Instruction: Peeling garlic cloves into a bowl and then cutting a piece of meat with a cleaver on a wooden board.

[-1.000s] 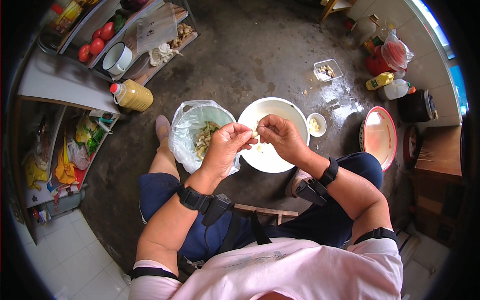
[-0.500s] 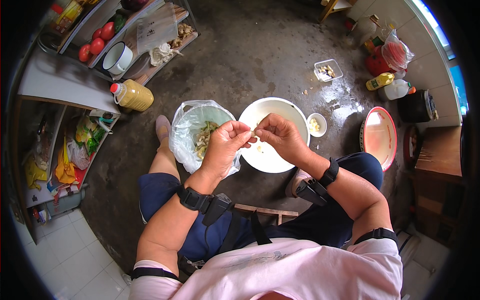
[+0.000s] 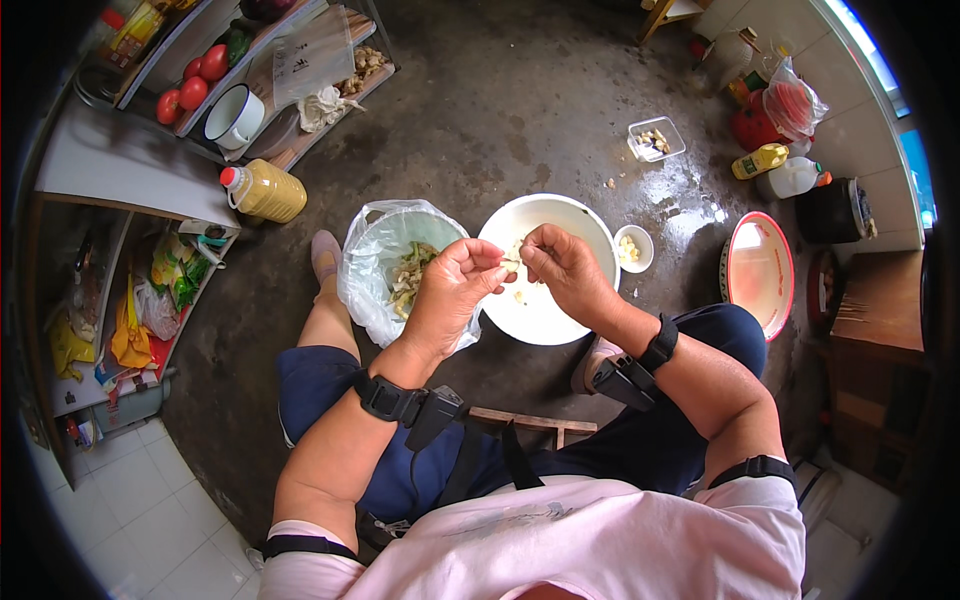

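Over the white basin (image 3: pixel 545 322) my two hands meet fingertip to fingertip. My left hand (image 3: pixel 448 290) pinches a small pale garlic clove (image 3: pixel 512 260) between thumb and forefinger. The thumb and curled fingers of my right hand (image 3: pixel 570 278) close on the clove's other side; any bit of skin between them is too small to make out. A few pale bits lie in the basin under the hands. Just right of it, peeled cloves (image 3: pixel 628 248) fill part of a small white bowl (image 3: pixel 635 268). Left of the basin, a bowl lined with a clear plastic bag (image 3: pixel 362 285) holds green and brown scraps (image 3: pixel 412 262).
Farther off on the dark floor sits a clear plastic tray (image 3: pixel 640 130) with several pieces in it. A red-rimmed enamel basin (image 3: pixel 785 275) leans at the right, near bottles (image 3: pixel 760 162) and a black pot (image 3: pixel 830 212). At the left, an oil jug (image 3: pixel 270 192) stands beside shelves (image 3: pixel 130 190).
My right fingertips have drawn slightly up and right from the left ones. More of the pale clove now shows between the hands.
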`<state>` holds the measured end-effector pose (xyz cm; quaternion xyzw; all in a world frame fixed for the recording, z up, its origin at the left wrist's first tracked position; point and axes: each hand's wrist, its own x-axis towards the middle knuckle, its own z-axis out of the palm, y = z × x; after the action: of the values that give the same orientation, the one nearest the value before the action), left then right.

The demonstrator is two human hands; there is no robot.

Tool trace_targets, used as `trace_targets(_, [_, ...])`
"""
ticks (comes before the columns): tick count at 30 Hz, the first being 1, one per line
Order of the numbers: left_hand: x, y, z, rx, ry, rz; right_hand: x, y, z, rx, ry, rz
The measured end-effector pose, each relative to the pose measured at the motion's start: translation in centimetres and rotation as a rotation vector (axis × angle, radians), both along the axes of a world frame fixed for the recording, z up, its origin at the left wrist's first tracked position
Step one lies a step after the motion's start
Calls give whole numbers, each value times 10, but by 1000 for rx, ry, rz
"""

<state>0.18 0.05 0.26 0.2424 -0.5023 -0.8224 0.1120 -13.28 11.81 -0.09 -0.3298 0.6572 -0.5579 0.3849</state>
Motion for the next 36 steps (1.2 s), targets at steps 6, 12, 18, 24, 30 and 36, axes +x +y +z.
trace_targets(6, [0,0,2,-21,5,-10,-1,1,1,25,-34,7])
trace_targets(12, [0,1,2,-27,33,2,-3,1,-4,-46,-149,-60])
trace_targets(18, [-1,0,1,-68,61,21,2,1,8,26,-27,82])
trace_targets(24, [-1,0,-2,-42,41,39,3,0,-5,-42,-19,69])
trace_targets(30, [0,0,-1,-32,19,26,6,-2,-1,-19,117,46])
trace_targets(36, [0,-1,3,-18,-16,-1,3,-1,0,-61,10,-26])
